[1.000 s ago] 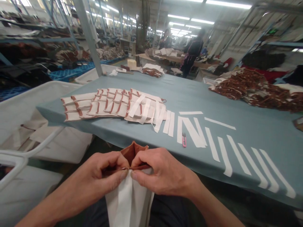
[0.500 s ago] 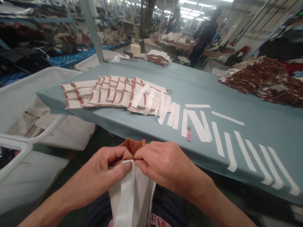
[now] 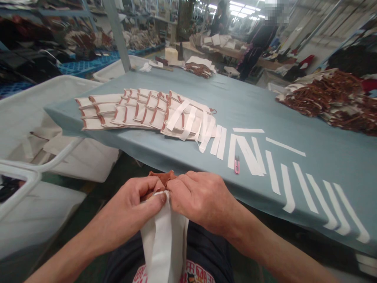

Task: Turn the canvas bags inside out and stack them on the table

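- Left hand (image 3: 144, 200): its grip pinches the top edge of a cream fabric pouch (image 3: 177, 241), brown at the mouth, above the person's lap (image 3: 210, 245).
- Right hand (image 3: 200, 196): its grip holds that edge, just beside.
- Beyond, the blue-green desk (image 3: 244, 100) carries white strips (image 3: 273, 173) and pink snips (image 3: 235, 166).

We saw white ceiling lights (image 3: 244, 10) glaring in the hazy background, with the table (image 3: 250, 104) softly lit and deep shadow beneath it. Shelves (image 3: 67, 13) smeared near the left edge and pixels masked the head of a standing person (image 3: 259, 43), while the left hand (image 3: 138, 208) and right hand (image 3: 202, 198) looked clearer.
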The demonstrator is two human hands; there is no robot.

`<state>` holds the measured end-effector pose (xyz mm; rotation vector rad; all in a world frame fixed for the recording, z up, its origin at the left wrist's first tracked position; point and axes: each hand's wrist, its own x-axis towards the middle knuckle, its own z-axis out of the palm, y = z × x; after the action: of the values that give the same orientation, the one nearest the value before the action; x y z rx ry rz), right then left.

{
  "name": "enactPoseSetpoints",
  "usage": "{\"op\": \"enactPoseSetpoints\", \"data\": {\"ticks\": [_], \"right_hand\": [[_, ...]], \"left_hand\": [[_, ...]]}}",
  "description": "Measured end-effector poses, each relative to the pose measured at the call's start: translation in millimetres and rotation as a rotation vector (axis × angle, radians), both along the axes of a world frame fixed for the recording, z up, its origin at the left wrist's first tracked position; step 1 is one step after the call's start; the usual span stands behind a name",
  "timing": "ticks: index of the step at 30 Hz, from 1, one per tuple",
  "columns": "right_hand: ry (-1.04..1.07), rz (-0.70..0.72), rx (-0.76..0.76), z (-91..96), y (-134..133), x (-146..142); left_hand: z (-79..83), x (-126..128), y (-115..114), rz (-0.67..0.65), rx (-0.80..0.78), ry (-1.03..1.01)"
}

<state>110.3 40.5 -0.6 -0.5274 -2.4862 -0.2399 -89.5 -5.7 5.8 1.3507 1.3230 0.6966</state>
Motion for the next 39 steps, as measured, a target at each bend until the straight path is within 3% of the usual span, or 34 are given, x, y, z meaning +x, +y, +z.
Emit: {"op": "enactPoseSetpoints", "data": {"ticks": [8, 13, 18, 26, 39], "right_hand": [[0.006, 0.010, -0.018, -14.0, 2.2, -0.7], [-0.130, 0.074, -0.131, -7.3, 4.9, 9.5], [-0.123, 0.100, -0.285, -0.5, 9.5, 19.1], [-0.206, 0.170, -0.344, 7.6, 17.6, 28.0], [-0.381, 0.136, -0.255, 22.2, 17.1, 31.5]], "left_hand": [[-3.2, 1.4, -2.0, 0.019, -0.020, -0.050], [-3.6, 2.4, -2.8, 0.010, -0.008, -0.066], [-6.6, 4.1, -1.2, -0.010, 0.006, -0.090], [-2.1, 8.7, -1.0, -0.038, 0.016, -0.055], [4.7, 17.2, 2.3, -0.070, -0.053, -0.078]]}}
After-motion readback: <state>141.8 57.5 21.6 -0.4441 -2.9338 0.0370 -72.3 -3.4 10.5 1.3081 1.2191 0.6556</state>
